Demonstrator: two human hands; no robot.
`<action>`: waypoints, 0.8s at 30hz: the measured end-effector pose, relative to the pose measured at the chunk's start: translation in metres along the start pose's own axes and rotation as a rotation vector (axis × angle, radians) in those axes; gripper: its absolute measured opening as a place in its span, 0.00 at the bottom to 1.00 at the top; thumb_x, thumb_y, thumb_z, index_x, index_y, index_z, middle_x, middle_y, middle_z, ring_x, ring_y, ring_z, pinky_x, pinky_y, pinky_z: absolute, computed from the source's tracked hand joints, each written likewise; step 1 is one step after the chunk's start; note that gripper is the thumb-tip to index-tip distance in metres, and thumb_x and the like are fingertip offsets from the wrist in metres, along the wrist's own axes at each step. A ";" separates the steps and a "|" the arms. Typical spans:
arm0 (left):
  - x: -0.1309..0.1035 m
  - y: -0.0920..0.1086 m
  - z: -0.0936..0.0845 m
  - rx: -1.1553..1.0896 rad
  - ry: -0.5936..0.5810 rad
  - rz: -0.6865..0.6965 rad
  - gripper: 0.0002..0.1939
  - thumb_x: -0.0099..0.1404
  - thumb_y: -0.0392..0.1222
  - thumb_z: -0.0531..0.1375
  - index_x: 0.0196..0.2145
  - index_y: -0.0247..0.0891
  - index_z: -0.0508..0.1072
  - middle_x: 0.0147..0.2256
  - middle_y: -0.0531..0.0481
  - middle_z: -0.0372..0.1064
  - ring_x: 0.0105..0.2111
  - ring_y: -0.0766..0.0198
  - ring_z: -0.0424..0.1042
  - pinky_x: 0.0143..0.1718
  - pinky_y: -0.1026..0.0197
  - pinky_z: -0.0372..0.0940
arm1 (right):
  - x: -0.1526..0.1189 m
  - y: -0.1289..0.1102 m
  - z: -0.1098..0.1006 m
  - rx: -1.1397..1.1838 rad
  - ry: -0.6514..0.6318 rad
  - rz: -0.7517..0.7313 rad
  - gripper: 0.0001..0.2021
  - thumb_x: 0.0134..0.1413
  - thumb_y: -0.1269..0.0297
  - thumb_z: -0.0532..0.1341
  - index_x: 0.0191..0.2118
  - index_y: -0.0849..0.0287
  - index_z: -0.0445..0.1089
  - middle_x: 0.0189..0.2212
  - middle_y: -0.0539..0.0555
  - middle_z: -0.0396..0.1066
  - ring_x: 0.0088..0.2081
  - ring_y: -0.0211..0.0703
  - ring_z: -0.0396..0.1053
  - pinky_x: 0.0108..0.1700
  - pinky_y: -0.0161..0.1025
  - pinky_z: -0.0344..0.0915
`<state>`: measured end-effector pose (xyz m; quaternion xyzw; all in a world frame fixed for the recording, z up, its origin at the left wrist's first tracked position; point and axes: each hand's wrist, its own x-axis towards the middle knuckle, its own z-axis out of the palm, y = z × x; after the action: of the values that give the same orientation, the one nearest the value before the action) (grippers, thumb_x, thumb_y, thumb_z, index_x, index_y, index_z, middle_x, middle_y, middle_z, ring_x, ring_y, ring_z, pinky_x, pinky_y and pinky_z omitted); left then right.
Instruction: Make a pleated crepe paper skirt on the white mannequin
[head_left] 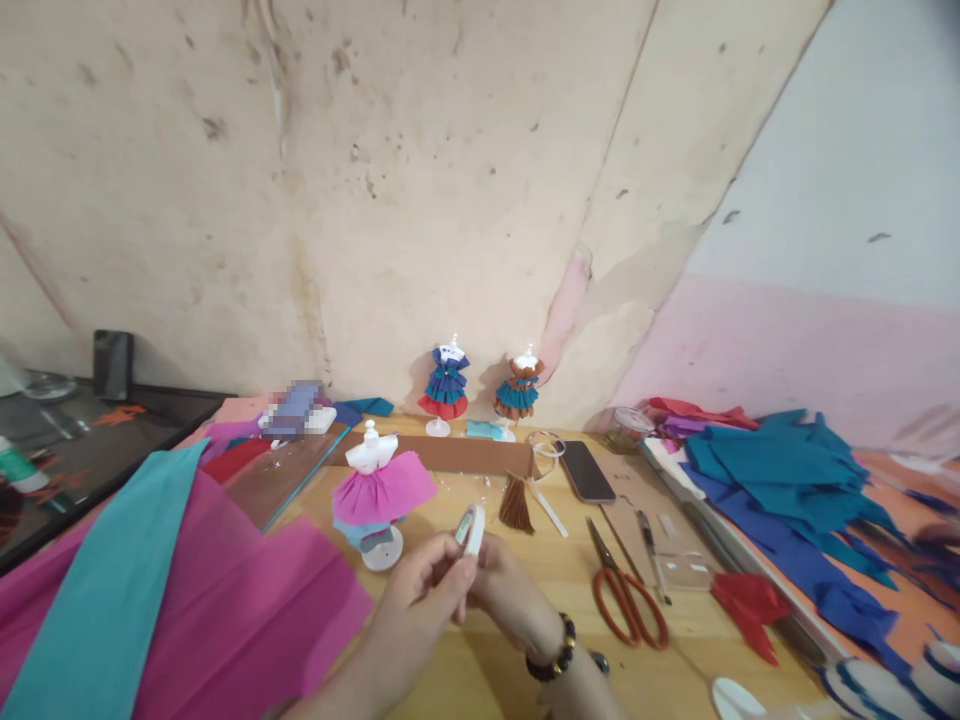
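Observation:
A narrow roll of white tape (475,530) stands on edge between my two hands, above the front of the wooden table. My left hand (420,590) is closed, with thumb and fingers gripping the roll from the left. On the other side, my right hand (510,588), with a dark beaded bracelet at the wrist, has its fingers curled in at the roll's lower edge; its fingertips are partly hidden. Just beyond my left hand stands a small white dress form (371,453) wearing a gathered pink skirt (382,490) over pale blue fabric.
Orange-handled scissors (626,595), a pen (654,555) and a phone (587,472) lie to the right. A brown tassel (517,505) is ahead. Two dressed forms, blue (448,380) and brown-teal (517,390), stand by the wall. Pink fabric (247,590) spreads left; teal fabric (787,470) is piled right.

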<state>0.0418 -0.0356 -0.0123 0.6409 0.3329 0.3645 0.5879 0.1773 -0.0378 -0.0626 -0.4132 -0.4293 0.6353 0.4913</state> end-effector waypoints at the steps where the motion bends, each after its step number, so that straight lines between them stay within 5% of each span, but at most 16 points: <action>1: 0.001 0.000 0.000 0.003 0.018 -0.004 0.23 0.63 0.60 0.56 0.21 0.39 0.62 0.18 0.55 0.59 0.22 0.65 0.61 0.27 0.64 0.57 | 0.000 -0.001 0.000 -0.010 -0.001 -0.002 0.13 0.46 0.60 0.70 0.33 0.61 0.70 0.17 0.44 0.69 0.17 0.31 0.64 0.22 0.29 0.54; 6: 0.007 -0.003 -0.003 -0.081 0.029 -0.145 0.28 0.62 0.66 0.54 0.27 0.36 0.71 0.15 0.51 0.68 0.19 0.63 0.66 0.25 0.62 0.60 | -0.002 -0.004 -0.004 -0.019 0.025 -0.010 0.13 0.45 0.63 0.71 0.34 0.60 0.69 0.17 0.44 0.69 0.18 0.34 0.66 0.24 0.31 0.60; 11: 0.010 -0.006 -0.007 -0.196 0.078 -0.120 0.33 0.58 0.61 0.62 0.53 0.35 0.71 0.35 0.42 0.80 0.36 0.52 0.78 0.33 0.58 0.70 | -0.001 -0.003 -0.012 0.060 0.104 -0.001 0.15 0.40 0.65 0.73 0.32 0.60 0.69 0.20 0.43 0.68 0.20 0.31 0.64 0.24 0.29 0.59; 18: 0.003 -0.012 -0.007 0.154 0.007 0.108 0.18 0.62 0.43 0.60 0.49 0.41 0.78 0.49 0.43 0.77 0.49 0.51 0.74 0.53 0.52 0.67 | -0.002 -0.005 -0.010 0.236 0.087 0.072 0.17 0.37 0.58 0.75 0.32 0.62 0.72 0.26 0.51 0.74 0.25 0.35 0.70 0.29 0.31 0.65; 24: 0.004 -0.006 -0.007 0.245 0.019 0.124 0.18 0.59 0.37 0.59 0.46 0.41 0.80 0.42 0.46 0.80 0.42 0.54 0.77 0.46 0.57 0.70 | -0.001 0.001 -0.007 0.232 0.093 0.162 0.20 0.37 0.56 0.74 0.34 0.64 0.75 0.26 0.54 0.75 0.25 0.38 0.72 0.30 0.35 0.66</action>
<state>0.0380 -0.0285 -0.0176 0.7237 0.3400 0.3628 0.4785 0.1836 -0.0376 -0.0655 -0.4158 -0.2952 0.6983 0.5023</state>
